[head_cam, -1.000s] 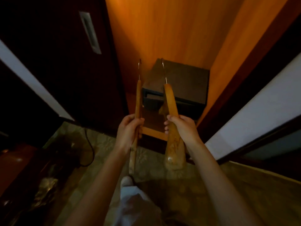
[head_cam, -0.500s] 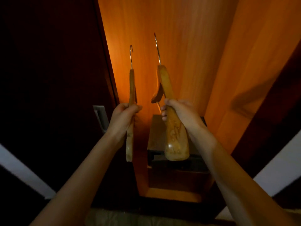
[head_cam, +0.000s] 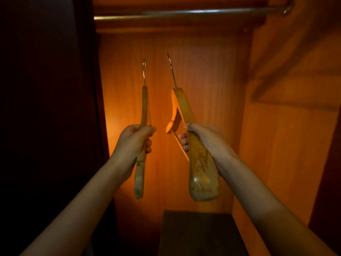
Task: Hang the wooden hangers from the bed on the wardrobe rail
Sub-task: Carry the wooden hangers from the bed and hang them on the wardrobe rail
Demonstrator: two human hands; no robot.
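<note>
My left hand point(head_cam: 135, 142) grips a slim wooden hanger point(head_cam: 144, 108) seen edge-on, its metal hook pointing up. My right hand point(head_cam: 204, 139) grips a broader wooden hanger point(head_cam: 200, 170), tilted a little to the left, with its hook up too. Both hangers are raised inside the open wardrobe, side by side and apart. The metal wardrobe rail point(head_cam: 184, 13) runs across the top of the view, well above both hooks. Nothing hangs on the visible stretch of rail.
A dark box-like safe point(head_cam: 199, 231) sits low in the wardrobe below the hangers. The dark wardrobe door point(head_cam: 46, 108) stands at the left. Orange wooden walls close the back and right side point(head_cam: 286, 126).
My view has tilted up from the floor to the wardrobe's top, bringing the rail into sight. Both hands have lifted the hangers higher inside the wardrobe.
</note>
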